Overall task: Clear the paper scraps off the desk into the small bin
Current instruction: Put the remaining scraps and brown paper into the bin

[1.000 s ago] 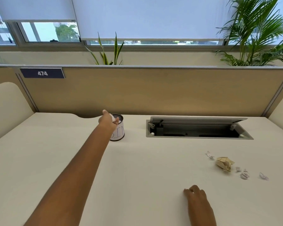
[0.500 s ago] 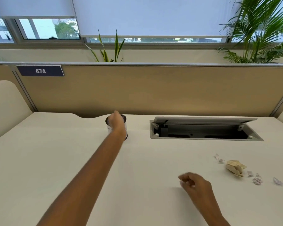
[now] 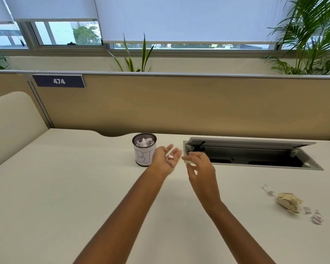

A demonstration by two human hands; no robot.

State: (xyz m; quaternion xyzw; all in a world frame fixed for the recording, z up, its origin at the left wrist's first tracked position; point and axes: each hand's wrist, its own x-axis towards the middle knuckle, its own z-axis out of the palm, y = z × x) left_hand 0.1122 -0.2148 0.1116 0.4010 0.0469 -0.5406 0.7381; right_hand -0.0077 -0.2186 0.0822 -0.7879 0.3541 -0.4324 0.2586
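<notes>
Several crumpled white scraps (image 3: pixel 170 156) lay on the upturned left hand (image 3: pixel 166 159), its fingers straight and released, just beside the cylindrical mesh bin (image 3: pixel 144 149), which stood upright, mouth up, holding paper. The right hand (image 3: pixel 199 165) fingers pinched a small pale scrap (image 3: pixel 187 161). A tan wad (image 3: pixel 289 201) and tiny bits (image 3: pixel 316 219) sat well apart on the smooth tabletop (image 3: pixel 65 187).

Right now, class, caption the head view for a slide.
Left hand, palm up, holds scraps beside the bin; right hand pinches one scrap; loose scraps litter the desk.
</notes>
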